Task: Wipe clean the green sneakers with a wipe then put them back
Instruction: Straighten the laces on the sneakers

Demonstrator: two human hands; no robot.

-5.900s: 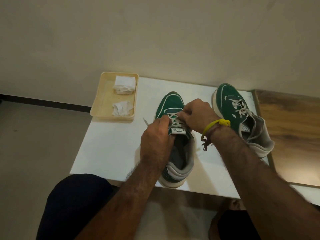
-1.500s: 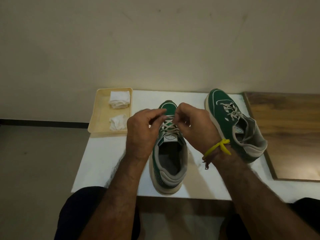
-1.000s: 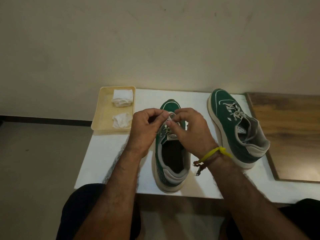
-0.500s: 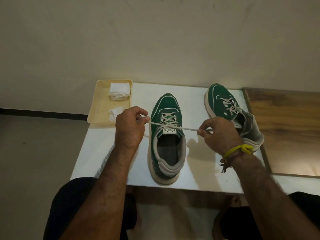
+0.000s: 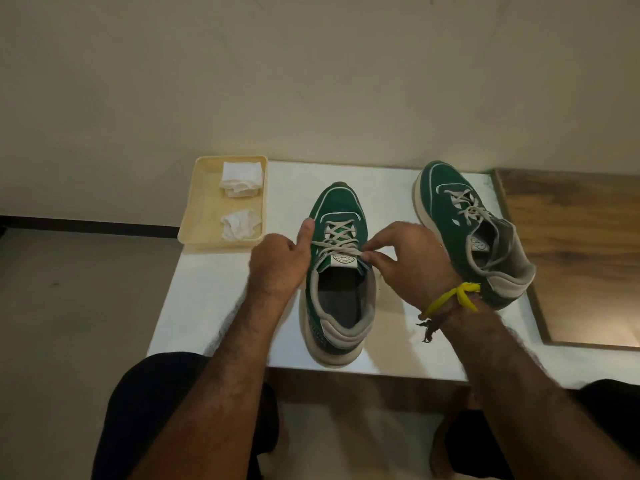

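Now lace pulled in: both hands have closed back onto the near sneaker (image 5: 337,271) from a wide outward draw.

Right hand (image 5: 408,261) pinches the lace (image 5: 341,251) at the tongue; left hand (image 5: 282,261) curls beside the shoe with thumb raised, its hold hidden. Judged: tidying laces, wiping likely done. Suede green, trim pale, sitting toward the table's (image 5: 221,299) front edge; second sneaker (image 5: 474,233) lies tilted by the right edge. Used wipes (image 5: 240,202) lie in the tray (image 5: 201,216) at the back-left corner.
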